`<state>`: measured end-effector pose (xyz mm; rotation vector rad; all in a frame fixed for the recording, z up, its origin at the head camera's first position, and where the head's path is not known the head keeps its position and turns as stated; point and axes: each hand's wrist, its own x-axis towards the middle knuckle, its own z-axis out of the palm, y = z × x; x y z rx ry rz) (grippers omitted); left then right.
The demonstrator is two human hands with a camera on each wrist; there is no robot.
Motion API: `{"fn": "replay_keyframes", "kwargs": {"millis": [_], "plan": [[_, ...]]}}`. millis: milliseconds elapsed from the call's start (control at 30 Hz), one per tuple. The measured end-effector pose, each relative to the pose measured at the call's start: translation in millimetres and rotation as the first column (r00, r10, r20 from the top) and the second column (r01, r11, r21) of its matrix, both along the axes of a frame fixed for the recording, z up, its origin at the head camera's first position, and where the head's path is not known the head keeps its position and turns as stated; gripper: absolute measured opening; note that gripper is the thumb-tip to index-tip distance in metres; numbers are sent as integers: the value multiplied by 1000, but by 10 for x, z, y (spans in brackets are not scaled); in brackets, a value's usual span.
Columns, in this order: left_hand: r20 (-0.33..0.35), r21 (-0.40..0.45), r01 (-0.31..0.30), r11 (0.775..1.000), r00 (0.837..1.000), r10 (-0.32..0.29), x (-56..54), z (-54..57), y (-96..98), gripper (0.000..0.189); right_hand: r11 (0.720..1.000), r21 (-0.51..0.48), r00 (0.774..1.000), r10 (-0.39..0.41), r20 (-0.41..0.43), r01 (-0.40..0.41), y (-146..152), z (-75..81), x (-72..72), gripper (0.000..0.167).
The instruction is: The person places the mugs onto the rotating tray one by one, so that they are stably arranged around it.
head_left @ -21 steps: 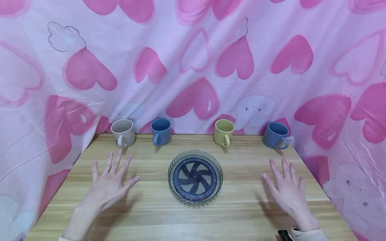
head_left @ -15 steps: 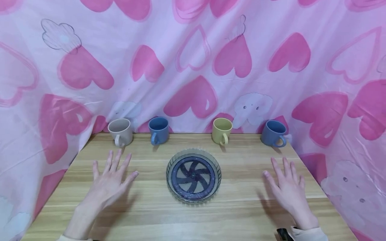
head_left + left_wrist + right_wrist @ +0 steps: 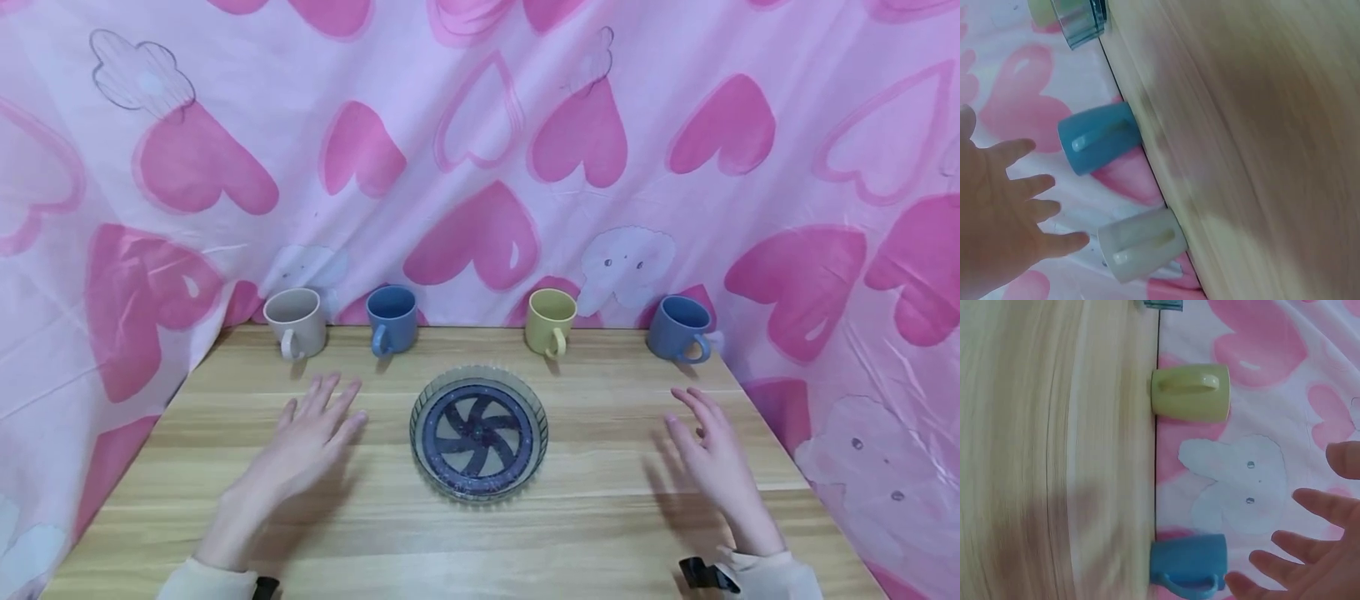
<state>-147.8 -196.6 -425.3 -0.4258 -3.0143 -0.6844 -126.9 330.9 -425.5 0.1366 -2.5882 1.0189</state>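
Note:
My left hand [image 3: 303, 442] hovers over the left part of the table, fingers spread and holding nothing. Beyond its fingertips stand a light grey mug [image 3: 306, 325] and a blue mug [image 3: 397, 321], handles toward me. On the right side my right hand [image 3: 712, 454] hangs above the wood, fingers loosely bent, nothing in it. Past it are a second blue mug [image 3: 673, 327], its handle to the right, and a yellow mug [image 3: 547, 323]. Between the hands lies a round clear glass dish [image 3: 538, 462] with a dark pinwheel-like pattern in its middle.
The wooden table [image 3: 480, 550] carries the mugs in a row along its back edge. A pink cloth with hearts [image 3: 472, 237] hangs right behind them and down both sides. Black straps [image 3: 708, 575] sit at the cuffs.
My left hand has shifted right and a little forward, turning toward the dish. The right hand's fingers have bent and drawn together. The view has tilted slightly; mugs and dish stay put.

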Motion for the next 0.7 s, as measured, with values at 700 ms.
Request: {"fn": "replay_keyframes", "kwargs": {"millis": [700], "plan": [[-4, 81, 143, 986, 990, -143, -189, -34, 486, 66, 898, -440, 983, 104, 152, -27, -346, -118, -369, 37]]}}
